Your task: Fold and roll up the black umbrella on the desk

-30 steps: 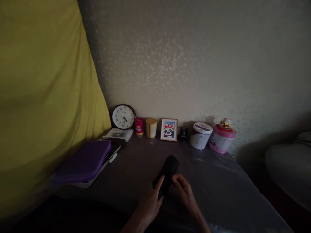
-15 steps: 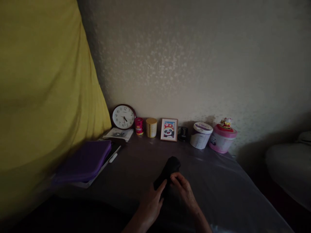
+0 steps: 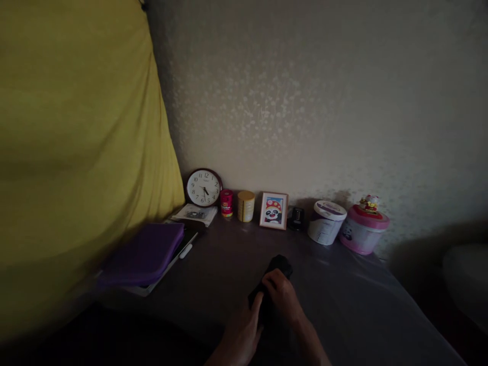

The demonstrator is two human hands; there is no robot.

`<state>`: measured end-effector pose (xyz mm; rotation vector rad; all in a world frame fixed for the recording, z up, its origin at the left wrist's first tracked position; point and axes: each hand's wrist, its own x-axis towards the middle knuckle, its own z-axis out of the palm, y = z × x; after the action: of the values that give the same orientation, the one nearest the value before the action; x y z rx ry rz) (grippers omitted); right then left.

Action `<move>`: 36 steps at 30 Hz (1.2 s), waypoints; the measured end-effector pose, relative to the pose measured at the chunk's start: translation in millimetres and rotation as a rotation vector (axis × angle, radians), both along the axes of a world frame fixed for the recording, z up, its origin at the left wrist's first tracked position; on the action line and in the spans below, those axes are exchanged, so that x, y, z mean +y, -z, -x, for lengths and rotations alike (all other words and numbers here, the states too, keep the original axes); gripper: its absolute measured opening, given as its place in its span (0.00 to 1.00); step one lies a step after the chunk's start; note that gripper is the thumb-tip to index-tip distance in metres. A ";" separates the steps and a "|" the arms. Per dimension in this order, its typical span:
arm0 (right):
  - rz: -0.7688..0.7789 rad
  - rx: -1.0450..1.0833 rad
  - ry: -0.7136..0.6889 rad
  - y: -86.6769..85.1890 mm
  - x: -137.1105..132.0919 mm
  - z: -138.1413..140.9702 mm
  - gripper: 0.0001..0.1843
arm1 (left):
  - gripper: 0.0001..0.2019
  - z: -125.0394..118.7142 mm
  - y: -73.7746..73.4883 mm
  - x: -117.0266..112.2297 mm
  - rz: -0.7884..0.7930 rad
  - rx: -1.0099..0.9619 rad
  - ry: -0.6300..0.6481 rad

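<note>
A dark, elongated black bundle [image 3: 281, 264] tilts away from me over the near middle of the table; it looks soft, but the dim light hides its exact kind. My left hand [image 3: 244, 325] grips its lower end, thumb laid along the near side. On top of its middle, my right hand [image 3: 281, 292] has its fingers curled and pressed against it. Both hands cover much of the bundle, and its lower part is lost in shadow.
Along the wall stand a clock [image 3: 204, 187], a red can [image 3: 226, 203], a yellow tin [image 3: 246, 207], a framed panda picture [image 3: 273, 211], a small black object [image 3: 297, 218] and two tubs [image 3: 327, 226]. A purple folder [image 3: 143, 254] lies left, beside a yellow curtain [image 3: 84, 152].
The view has shifted a little, so everything sits further right and lower. My right hand has moved over the top of the bundle, from its right side. The left hand keeps its grip.
</note>
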<state>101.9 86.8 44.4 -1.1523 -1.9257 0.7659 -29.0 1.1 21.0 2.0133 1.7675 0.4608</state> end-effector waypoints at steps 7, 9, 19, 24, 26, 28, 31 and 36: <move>-0.093 -0.112 0.072 5.5 4.5 6.1 0.06 | 0.35 2.1 0.0 -0.4 -0.004 -0.059 -0.012; -0.059 -0.028 0.084 2.7 2.9 4.5 0.08 | 0.34 3.2 0.3 -0.6 -0.010 -0.062 -0.023; 0.295 0.435 0.268 16.2 -15.0 -37.1 0.22 | 0.32 6.8 -4.6 -5.7 -0.017 -0.070 -0.064; 0.226 0.354 0.233 15.0 -22.9 -31.2 0.20 | 0.35 8.7 -8.9 -15.4 0.001 -0.069 -0.078; 0.185 0.309 0.204 9.4 -22.7 -24.1 0.19 | 0.37 10.2 -8.6 -19.6 0.015 -0.074 -0.081; 0.115 0.250 0.151 4.3 -20.8 -16.9 0.18 | 0.38 11.6 -7.1 -23.3 0.020 -0.072 -0.080; -0.024 0.135 0.042 1.1 -16.5 -8.2 0.16 | 0.39 13.4 -3.8 -27.3 0.008 -0.048 -0.076; -0.079 -0.089 -0.011 2.6 -11.3 0.7 0.18 | 0.41 13.7 -1.0 -30.1 0.010 -0.003 -0.077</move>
<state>101.2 75.6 41.8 -1.1452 -2.0185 0.6479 -42.8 -29.0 22.0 1.9421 1.8468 0.4772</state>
